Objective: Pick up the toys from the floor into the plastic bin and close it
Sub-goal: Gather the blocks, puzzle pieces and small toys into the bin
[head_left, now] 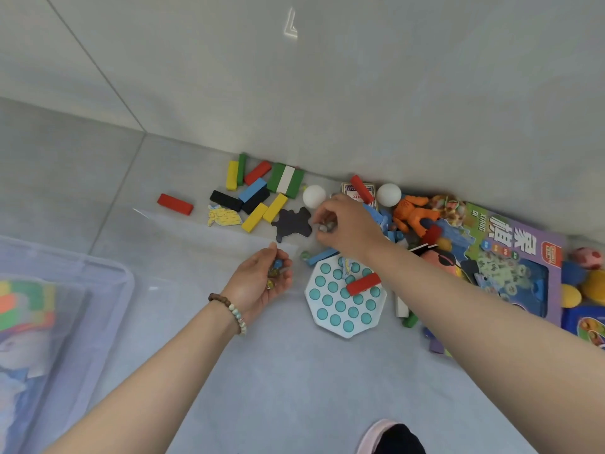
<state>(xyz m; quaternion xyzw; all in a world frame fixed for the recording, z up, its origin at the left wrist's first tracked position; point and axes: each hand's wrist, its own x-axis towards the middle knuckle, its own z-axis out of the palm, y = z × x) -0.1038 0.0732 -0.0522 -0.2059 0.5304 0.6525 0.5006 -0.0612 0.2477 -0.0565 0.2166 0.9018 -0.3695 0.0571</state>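
Observation:
Toys lie scattered on the grey floor along the wall. My left hand (262, 283) is palm up and cupped around several marbles (274, 273). My right hand (347, 224) reaches over the pile and pinches a marble (324, 227) beside a black puzzle piece (292, 223). Coloured wooden blocks (258, 191) lie in a heap behind; a lone red block (175, 204) sits left of it. Two white balls (313, 195) rest by the wall. A white and teal pop-it board (343, 298) carries a red block. The clear plastic bin (65, 322) stands open at the left, holding toys.
The bin's clear lid (203, 231) lies flat on the floor under my left hand. An orange figure (414, 211), a purple game box (510, 257), a card deck (355, 191) and plush balls (586, 273) crowd the right side. A pink slipper (383, 437) shows at the bottom.

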